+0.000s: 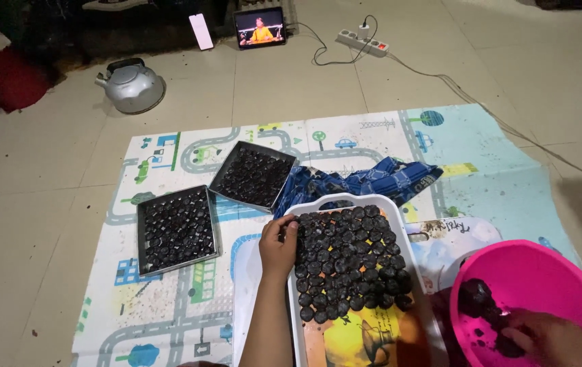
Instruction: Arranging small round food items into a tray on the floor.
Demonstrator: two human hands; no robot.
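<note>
My left hand point(278, 246) rests at the left edge of a white tray point(342, 200), fingers curled on a small dark round lump at the row's edge. The tray holds several rows of the same black lumps point(349, 261). My right hand point(542, 340) is inside a pink bowl point(549, 272) at lower right, closed around dark dough point(481, 302) that clings to the bowl.
Two dark metal trays point(176, 230) point(253, 175) filled with black lumps lie on a road-pattern play mat point(189, 146). A blue patterned cloth point(366, 180) lies behind the white tray. On the tiled floor stand a kettle point(132, 85), a tablet point(260, 27), a phone point(201, 31) and a power strip point(363, 42).
</note>
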